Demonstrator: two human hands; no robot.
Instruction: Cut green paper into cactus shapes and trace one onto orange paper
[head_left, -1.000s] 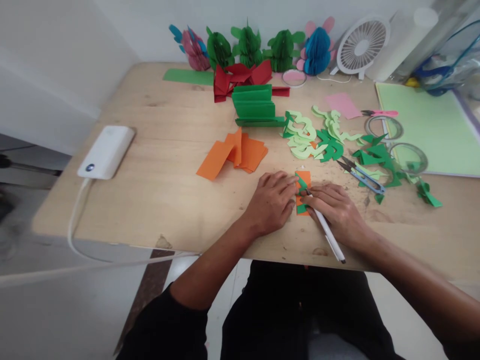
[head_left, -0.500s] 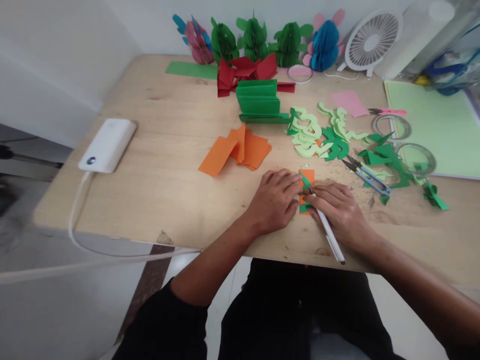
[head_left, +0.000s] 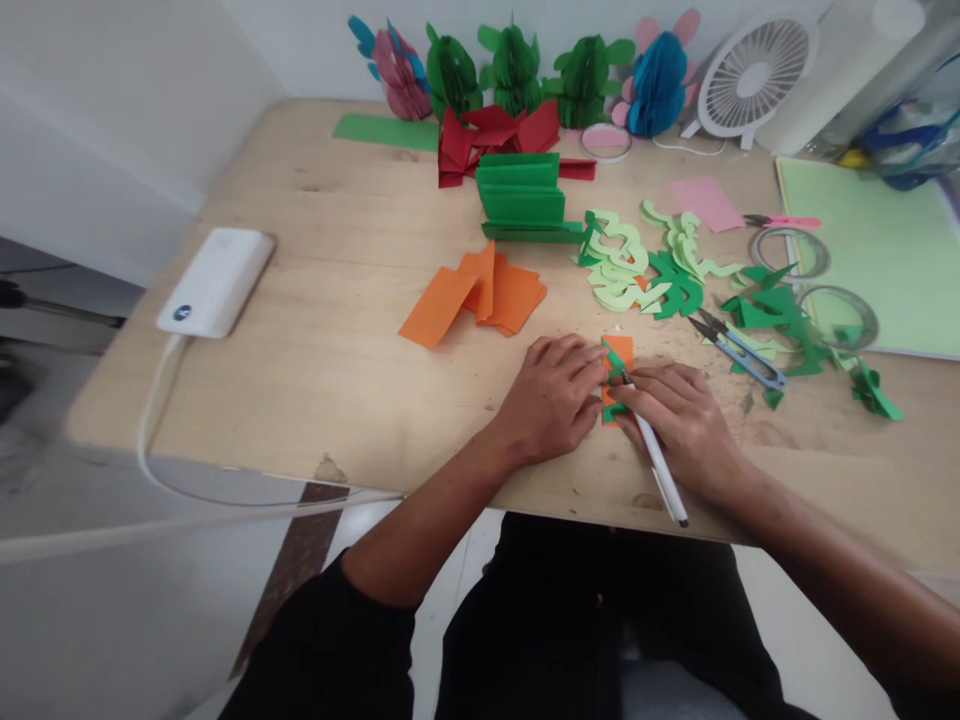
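In my right hand (head_left: 679, 415) is a white pen (head_left: 654, 455), pinched between closed fingers, its tip at the edge of a green paper cutout (head_left: 613, 362). The cutout rests on a narrow orange paper piece (head_left: 619, 344) lying on the table. My left hand (head_left: 553, 398) lies mostly flat on the tabletop, its fingertips pressing the left side of the cutout and the orange paper. Parts of both papers are hidden beneath my fingers. Left of them and farther back sits a loose stack of orange paper pieces (head_left: 517, 295).
Blue-handled thread snips (head_left: 739, 350) lie right of my right hand, among green paper scraps (head_left: 780, 310). Behind are light green cutouts (head_left: 619, 250), folded green paper (head_left: 520, 190) and red paper (head_left: 499, 130). Tape rolls (head_left: 838, 315), a fan (head_left: 754, 80) and a power bank (head_left: 217, 280) stand around.
The whole view has shifted slightly. The pen tip stays by the green cutout with only a tiny movement, and both hands keep their places on the paper.
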